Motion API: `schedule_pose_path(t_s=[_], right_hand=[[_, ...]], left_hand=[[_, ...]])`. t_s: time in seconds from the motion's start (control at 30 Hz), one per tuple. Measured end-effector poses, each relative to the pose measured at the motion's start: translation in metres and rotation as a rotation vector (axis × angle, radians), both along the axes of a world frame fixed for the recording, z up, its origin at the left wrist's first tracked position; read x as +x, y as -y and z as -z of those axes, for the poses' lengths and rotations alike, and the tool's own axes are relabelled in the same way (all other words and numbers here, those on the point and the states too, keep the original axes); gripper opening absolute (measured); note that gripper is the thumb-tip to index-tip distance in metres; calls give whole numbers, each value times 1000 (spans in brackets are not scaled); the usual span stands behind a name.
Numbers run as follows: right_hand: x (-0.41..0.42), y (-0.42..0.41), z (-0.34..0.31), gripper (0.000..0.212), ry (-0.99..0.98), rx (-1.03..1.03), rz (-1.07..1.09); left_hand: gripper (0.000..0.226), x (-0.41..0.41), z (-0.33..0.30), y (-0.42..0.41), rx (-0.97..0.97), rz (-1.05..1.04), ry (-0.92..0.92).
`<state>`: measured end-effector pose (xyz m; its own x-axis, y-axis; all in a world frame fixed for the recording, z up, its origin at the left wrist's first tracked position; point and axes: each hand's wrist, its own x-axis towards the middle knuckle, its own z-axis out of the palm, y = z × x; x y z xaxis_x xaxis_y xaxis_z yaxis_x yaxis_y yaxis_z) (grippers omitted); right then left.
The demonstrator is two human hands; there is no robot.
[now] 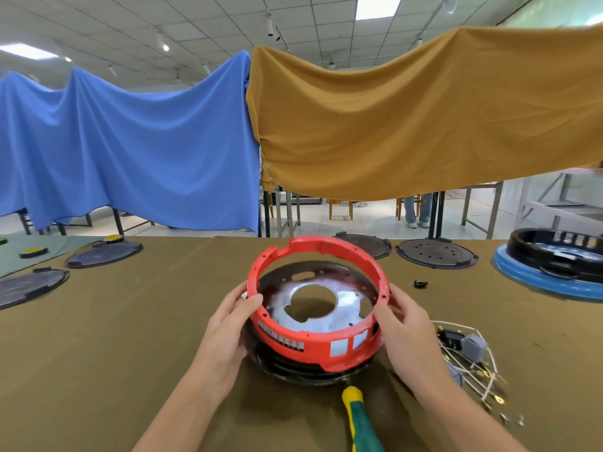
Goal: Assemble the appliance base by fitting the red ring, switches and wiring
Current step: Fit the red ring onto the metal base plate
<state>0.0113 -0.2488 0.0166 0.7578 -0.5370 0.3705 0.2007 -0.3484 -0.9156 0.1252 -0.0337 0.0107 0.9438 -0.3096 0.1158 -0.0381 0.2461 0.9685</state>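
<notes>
Olive-brown cloth covers the whole work surface point(130, 337), with blue and mustard sheets hung up behind it.

Starting at the fingers: the left hand point(228, 324) is wrapped around the left side of the red plastic ring point(318, 345), thumb hooked over the top rim and the other fingers curled against the outer wall. The right hand point(409, 324) is doing the same on the right side, thumb laid on the rim, fingers curled round the outside. So the ring is gripped from both sides.

The ring is sitting on top of a round black appliance base point(293, 370), with a shiny silver metal plate point(326, 321) with a big centre hole seen through the middle. Whether the ring is fully seated can't be told; the far edge looks higher than the near one.

Just in front of the base, a screwdriver with a green and yellow handle point(360, 419) is lying between the forearms. To the right, a bundle of white wires with grey switch blocks and brass terminals point(470, 363) is left on the cloth, near the right wrist. A small black part point(420, 284) lies further back.

Dark round lids point(435, 252) are laid out along the far edge, and another black base on a blue disc point(554, 256) sits at the far right.
</notes>
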Motion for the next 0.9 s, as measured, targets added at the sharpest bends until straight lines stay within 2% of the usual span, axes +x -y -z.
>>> schedule_pose_path(t_s=[0.2,0.3,0.5,0.67,0.9], right_hand=[[0,-4,-3,52,165,16,-27],[-1,-4,-1,56,227,26,-62],[-3,-5,-3,62,348,79,-81],[-3,-5,-2,58,392,122,-117],[-4,-5,-2,56,395,108,-154]], left_hand=[[71,0,-7,2,-220,74,66],[78,0,-7,-2,-254,101,83],[75,-3,-10,-7,-236,212,258],[79,-1,-8,-7,-267,228,276],[72,1,-2,-7,-238,217,267]])
